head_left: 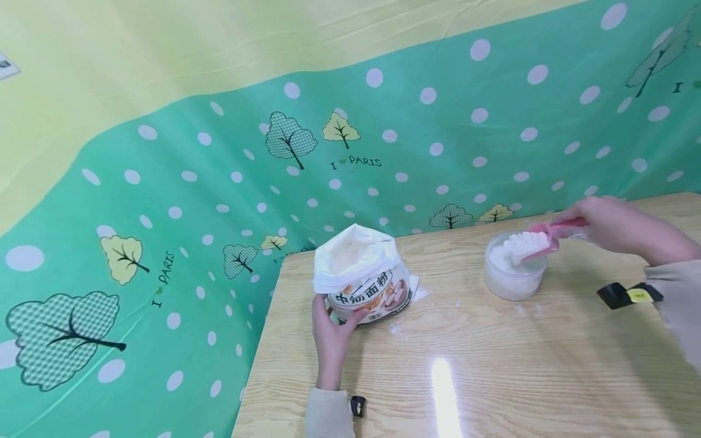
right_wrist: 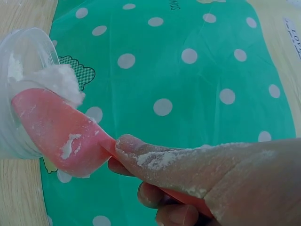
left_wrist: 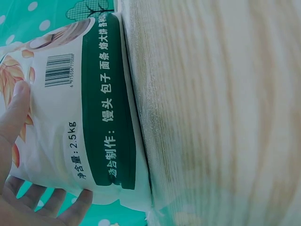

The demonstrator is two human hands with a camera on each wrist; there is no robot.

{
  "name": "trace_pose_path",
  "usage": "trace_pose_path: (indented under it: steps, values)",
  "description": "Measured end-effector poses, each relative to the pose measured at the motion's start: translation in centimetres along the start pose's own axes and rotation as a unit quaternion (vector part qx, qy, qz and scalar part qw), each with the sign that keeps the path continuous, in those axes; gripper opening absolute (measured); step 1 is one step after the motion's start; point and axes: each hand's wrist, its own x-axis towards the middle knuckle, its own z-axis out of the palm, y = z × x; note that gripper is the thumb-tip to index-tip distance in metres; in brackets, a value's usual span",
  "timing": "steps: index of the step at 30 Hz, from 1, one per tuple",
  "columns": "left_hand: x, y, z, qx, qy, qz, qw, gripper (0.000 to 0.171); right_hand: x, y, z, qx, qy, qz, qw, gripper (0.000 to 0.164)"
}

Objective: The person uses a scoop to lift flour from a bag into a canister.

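Observation:
Toward the left of the table stands a white flour bag (head_left: 375, 295), its top folded open and flour showing inside. My left hand (head_left: 333, 337) grips its lower front; the left wrist view has the thumb on the bag's printed face (left_wrist: 51, 117) and the fingers under its side. My right hand (head_left: 616, 226) holds a pink scoop (head_left: 555, 234) by the handle. Flour (head_left: 523, 246) is heaped in the scoop, which lies tilted over the mouth of a clear round tub (head_left: 513, 285). In the right wrist view flour dusts the thumb and the scoop's underside (right_wrist: 61, 129).
Spilled flour (head_left: 400, 331) marks the wooden table (head_left: 383, 377) beside the bag. A green polka-dot cloth (head_left: 350, 164) hangs right behind the table and along its left side. Black straps (head_left: 619, 296) are on both wrists.

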Motion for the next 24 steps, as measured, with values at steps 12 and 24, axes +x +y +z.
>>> trace_pose_path:
  steps: [12,24]
  values:
    - [0.0,0.2,-0.1,-0.003,-0.005,-0.018,0.9998,0.086,0.3,-0.4,-0.1,-0.016,0.000,0.007,1.000,0.025]
    - [0.0,0.0,-0.1,-0.004,-0.003,-0.004,1.0000,0.085,0.0,-1.2,-0.3,-0.024,-0.007,0.010,1.000,0.023]
